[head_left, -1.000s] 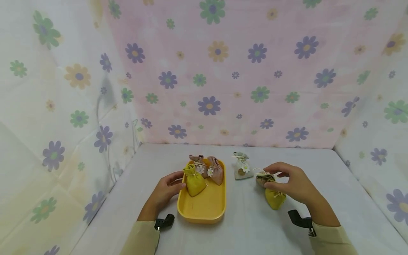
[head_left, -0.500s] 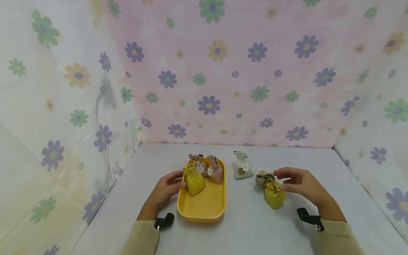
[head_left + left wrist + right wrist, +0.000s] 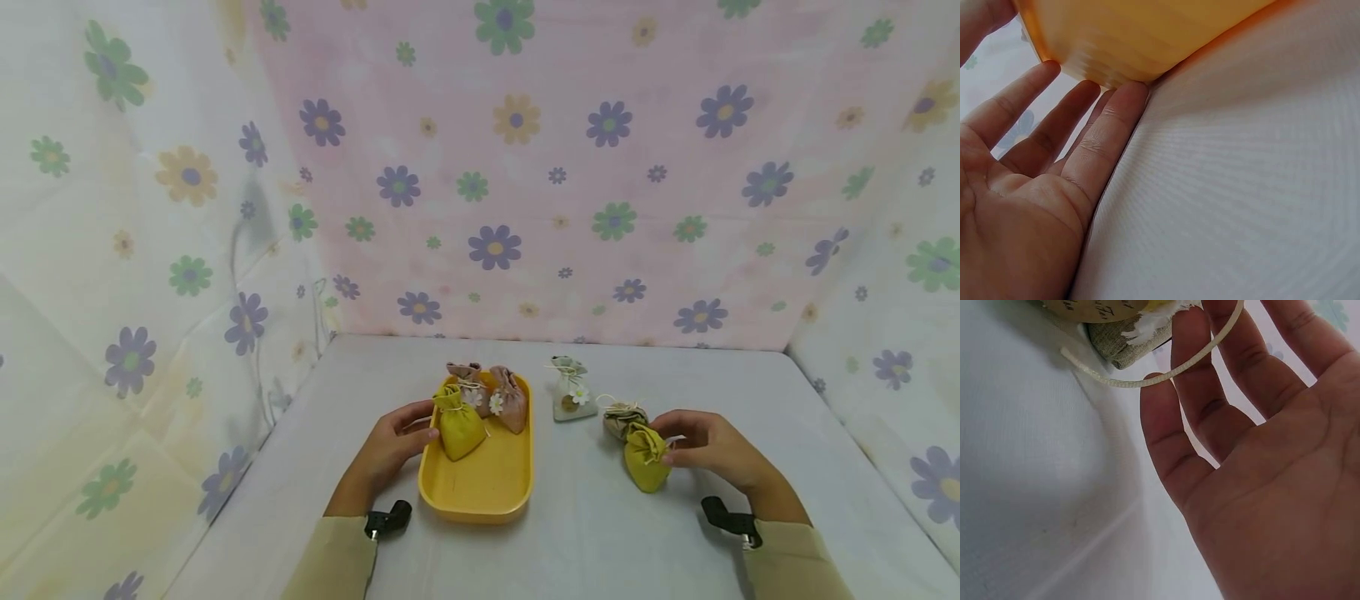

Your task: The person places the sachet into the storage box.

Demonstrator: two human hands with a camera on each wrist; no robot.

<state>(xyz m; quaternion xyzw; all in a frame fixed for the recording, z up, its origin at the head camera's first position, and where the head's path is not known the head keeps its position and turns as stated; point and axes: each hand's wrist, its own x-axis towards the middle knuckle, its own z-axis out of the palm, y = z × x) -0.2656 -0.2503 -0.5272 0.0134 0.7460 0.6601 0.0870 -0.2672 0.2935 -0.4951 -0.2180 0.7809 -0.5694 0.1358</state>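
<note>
My left hand (image 3: 393,446) steadies the left side of a yellow tray (image 3: 480,492), its thumb at the rim. In the left wrist view its extended fingers (image 3: 1104,137) touch the tray's outer wall. Inside the tray lie a yellow drawstring pouch (image 3: 461,433) and two pinkish pouches (image 3: 510,404) with white flowers. At the right, my right hand (image 3: 712,446) pinches the neck of another yellow drawstring pouch (image 3: 645,467) between thumb and fingers. A loose cord (image 3: 1147,381) and a white flower (image 3: 1154,325) show by its fingertips in the right wrist view.
A brownish pouch (image 3: 621,421) lies against the yellow one at the right. Farther back stands a pale green-grey pouch (image 3: 573,404) with a white flower. The white table (image 3: 585,533) is enclosed by flowered cloth (image 3: 540,200) at the back and sides.
My right hand first drew back rightward from the brownish pouch, then came in lower at the yellow pouch's neck. The left hand and the tray have stayed in place.
</note>
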